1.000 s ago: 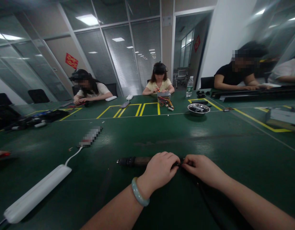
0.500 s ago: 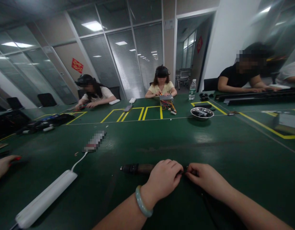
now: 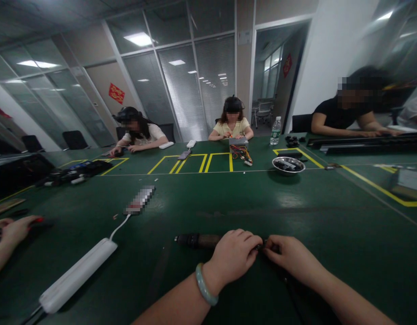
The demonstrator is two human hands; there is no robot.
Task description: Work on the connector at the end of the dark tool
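A dark electric screwdriver [image 3: 205,241] lies across the green table, its black tip pointing left. My left hand [image 3: 236,253], with a pale green bangle at the wrist, is wrapped round the tool's rear part and hides much of it. Close beside it, my right hand [image 3: 289,253] pinches a small dark piece at the screwdriver's back end, probably the cable plug; the fingers cover most of it. A black cable [image 3: 287,282] runs from under my right hand toward the near table edge.
On the left lie a white power strip [image 3: 78,276] and a phone [image 3: 140,200]; another person's hand [image 3: 20,231] is at the far left. Ahead stand a metal bowl [image 3: 288,166] of dark parts, a water bottle [image 3: 275,131] and a grey box with coloured wires [image 3: 240,145]. Several people sit around.
The whole view has shifted slightly, with things appearing a little further right and lower. Both hands keep their places at the screwdriver's rear end. The other person's hand at left shows more fully.
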